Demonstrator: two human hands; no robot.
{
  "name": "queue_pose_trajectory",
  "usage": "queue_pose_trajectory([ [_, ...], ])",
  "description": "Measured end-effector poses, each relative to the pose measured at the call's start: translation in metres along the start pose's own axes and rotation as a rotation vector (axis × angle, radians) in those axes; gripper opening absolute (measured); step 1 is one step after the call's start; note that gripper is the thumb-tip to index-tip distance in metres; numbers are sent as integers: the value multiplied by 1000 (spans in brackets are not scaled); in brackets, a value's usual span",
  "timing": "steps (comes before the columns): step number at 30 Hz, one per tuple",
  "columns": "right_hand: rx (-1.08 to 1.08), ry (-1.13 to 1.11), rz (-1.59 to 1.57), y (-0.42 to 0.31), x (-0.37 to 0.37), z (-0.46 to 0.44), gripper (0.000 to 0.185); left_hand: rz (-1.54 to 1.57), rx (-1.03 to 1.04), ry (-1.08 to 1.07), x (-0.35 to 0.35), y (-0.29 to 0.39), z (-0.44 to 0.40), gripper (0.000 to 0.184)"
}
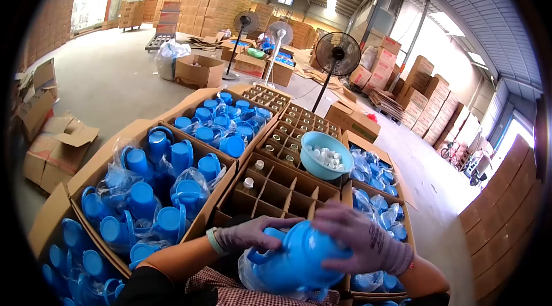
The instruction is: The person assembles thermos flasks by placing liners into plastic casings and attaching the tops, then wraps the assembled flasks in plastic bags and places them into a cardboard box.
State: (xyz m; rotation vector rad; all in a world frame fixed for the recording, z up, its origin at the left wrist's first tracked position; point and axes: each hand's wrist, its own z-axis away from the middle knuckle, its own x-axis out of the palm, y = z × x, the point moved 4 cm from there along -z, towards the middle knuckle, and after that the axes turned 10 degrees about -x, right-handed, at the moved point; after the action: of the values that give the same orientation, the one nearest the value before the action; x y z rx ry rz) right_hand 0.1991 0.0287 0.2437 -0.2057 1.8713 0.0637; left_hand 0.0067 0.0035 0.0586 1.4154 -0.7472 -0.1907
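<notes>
In front of my lap lies a tilted blue thermos jug [296, 257], with part of a clear plastic bag around its lower end. My left hand [250, 235], in a grey-purple glove, is closed on its handle side. The gloved right hand [365, 243] is laid over the upper end of the jug, its fingers curved round it and slightly blurred. Just beyond both hands stands a divided carton [276, 188] with a few silver-topped glass liners [248, 184] in its cells. A light blue basin [313, 162] of small white caps [330, 159] rests on the cartons behind it.
Open cartons of bagged blue jugs [141, 197] stand at my left, with more jugs [376, 214] at my right. Several fans [337, 56] rise beyond the cartons. Stacked boxes [425, 104] line the right side. Far back, a person [265, 41] is among cartons.
</notes>
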Motion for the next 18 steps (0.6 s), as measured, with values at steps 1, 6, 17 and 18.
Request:
queue_pose_trajectory([
  [1,-59,37,-177,-8,3,-2,55,-24,-3,-123,-1,5,1,109],
  [6,421,151,-262,86,39,48,47,-161,112,819,29,-30,-19,90],
  [17,522,255,-290,133,73,60,34,-276,219,885,42,-48,-30,101],
  [18,507,258,-268,130,73,61,33,-229,164,812,33,-51,-29,98],
])
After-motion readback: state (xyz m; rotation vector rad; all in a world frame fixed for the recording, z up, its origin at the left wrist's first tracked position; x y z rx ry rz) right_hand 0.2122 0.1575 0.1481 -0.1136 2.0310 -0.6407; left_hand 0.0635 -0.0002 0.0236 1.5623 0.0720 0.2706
